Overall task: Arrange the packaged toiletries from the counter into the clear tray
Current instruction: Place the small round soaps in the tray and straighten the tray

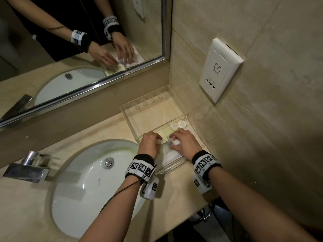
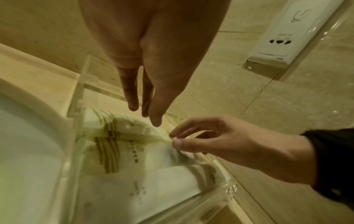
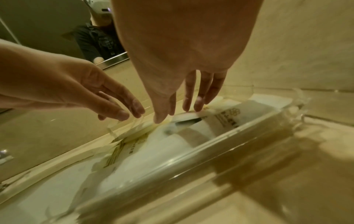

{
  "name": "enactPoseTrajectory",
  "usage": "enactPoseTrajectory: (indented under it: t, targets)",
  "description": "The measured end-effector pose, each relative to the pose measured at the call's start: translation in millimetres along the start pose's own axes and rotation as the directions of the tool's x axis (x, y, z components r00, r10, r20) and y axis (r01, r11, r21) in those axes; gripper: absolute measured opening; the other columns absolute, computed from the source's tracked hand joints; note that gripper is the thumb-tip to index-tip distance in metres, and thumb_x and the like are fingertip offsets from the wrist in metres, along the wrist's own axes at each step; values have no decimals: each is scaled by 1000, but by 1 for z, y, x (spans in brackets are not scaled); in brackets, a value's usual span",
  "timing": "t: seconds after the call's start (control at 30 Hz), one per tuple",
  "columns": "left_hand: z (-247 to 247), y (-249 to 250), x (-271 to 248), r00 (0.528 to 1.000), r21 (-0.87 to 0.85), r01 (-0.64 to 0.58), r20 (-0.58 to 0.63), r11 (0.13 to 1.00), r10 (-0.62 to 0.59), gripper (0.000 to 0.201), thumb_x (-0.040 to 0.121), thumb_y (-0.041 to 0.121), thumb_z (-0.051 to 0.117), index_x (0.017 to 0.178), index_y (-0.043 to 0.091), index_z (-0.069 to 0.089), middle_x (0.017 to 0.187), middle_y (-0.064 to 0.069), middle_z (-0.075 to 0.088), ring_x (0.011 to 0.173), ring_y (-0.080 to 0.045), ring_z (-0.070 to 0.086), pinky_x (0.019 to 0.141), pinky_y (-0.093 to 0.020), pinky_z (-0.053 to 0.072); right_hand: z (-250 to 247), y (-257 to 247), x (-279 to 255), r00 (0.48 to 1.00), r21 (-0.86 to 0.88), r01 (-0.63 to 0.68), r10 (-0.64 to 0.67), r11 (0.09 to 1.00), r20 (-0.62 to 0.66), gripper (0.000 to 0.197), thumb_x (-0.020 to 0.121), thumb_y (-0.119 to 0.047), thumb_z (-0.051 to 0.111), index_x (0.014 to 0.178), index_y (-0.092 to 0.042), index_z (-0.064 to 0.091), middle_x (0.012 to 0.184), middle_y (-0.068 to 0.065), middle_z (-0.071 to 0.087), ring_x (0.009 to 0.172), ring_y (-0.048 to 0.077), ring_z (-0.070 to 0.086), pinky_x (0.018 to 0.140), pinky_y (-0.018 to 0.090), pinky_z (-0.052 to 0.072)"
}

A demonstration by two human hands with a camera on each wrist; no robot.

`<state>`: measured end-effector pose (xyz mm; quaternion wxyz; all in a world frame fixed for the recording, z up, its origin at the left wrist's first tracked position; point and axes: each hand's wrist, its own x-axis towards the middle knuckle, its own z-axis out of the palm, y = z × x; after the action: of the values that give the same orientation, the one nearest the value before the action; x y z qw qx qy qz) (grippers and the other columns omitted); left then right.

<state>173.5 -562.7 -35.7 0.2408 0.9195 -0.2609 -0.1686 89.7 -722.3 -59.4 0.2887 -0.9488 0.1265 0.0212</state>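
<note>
Head view shows the left hand (image 1: 150, 143) at nine o'clock, fingers loosely spread over flat, crinkly white packets (image 2: 118, 153), and the right hand (image 1: 185, 143) at three o'clock pinching a slim sachet (image 2: 186, 153). All lie inside the rigid, glossy clear tray (image 1: 132, 117) on the bench (image 1: 111, 130); the sachet might slip and the slick packets skew.

Clear tray (image 1: 129, 114) on bench corner; white packets (image 2: 118, 153) flat at near end, two round caps (image 1: 178, 125) beside.
</note>
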Motion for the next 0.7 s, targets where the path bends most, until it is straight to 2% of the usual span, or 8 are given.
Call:
enactPoseTrajectory:
  t: [0.13, 0.23, 0.33, 0.5, 0.57, 0.7]
  targets:
    - [3, -12, -14, 1000, 56, 2, -7, 998, -2, 33, 82, 9, 69, 115, 16, 65, 128, -3, 58, 120, -25, 46, 99, -35, 42, 9, 1, -1, 997, -36, -63, 62, 997, -36, 19, 85, -32, 71, 102, -25, 65, 112, -7, 59, 99, 13, 50, 84, 27, 46]
    - [4, -20, -19, 999, 66, -10, -34, 998, 12, 36, 80, 1, 68, 114, 14, 65, 125, -5, 59, 120, -27, 47, 98, -33, 42, 9, 4, -4, 997, -39, -68, 67, 997, -31, 18, 85, -27, 71, 101, -24, 65, 113, -6, 56, 98, 13, 49, 80, 23, 44]
    - [4, -26, -23, 998, 50, -1, -66, 999, 4, 34, 79, -3, 66, 111, 10, 64, 121, -8, 60, 116, -28, 49, 96, -32, 41, 8, 5, -5, 997, -24, -73, 72, 997, -38, 19, 83, -19, 72, 101, -22, 65, 111, -4, 56, 98, 14, 51, 78, 23, 44]
    - [5, -29, -22, 997, 47, -6, -76, 999, 9, 33, 79, 1, 68, 111, 10, 63, 117, -8, 60, 111, -28, 52, 90, -32, 44, 12, -10, 6, 995, 165, -89, 95, 982, -28, 23, 84, -22, 72, 105, -18, 62, 105, -2, 59, 84, 12, 58, 75, 25, 49]
    - [6, -27, -20, 997, 42, -6, -73, 999, 9, 33, 78, 3, 71, 110, 10, 63, 115, -7, 60, 109, -28, 52, 87, -33, 45, 17, -17, 12, 990, 184, -134, 139, 974, -12, 27, 85, -22, 72, 109, -14, 62, 107, 2, 62, 85, 15, 61, 78, 28, 52]
    - [8, -26, -14, 997, 29, 26, -76, 999, -24, 28, 79, 1, 68, 106, 9, 64, 112, -8, 60, 106, -28, 52, 85, -37, 48, 25, -28, 23, 986, 140, -163, 159, 977, 39, 35, 85, -16, 71, 119, -9, 61, 115, 9, 64, 101, 22, 62, 90, 32, 51]
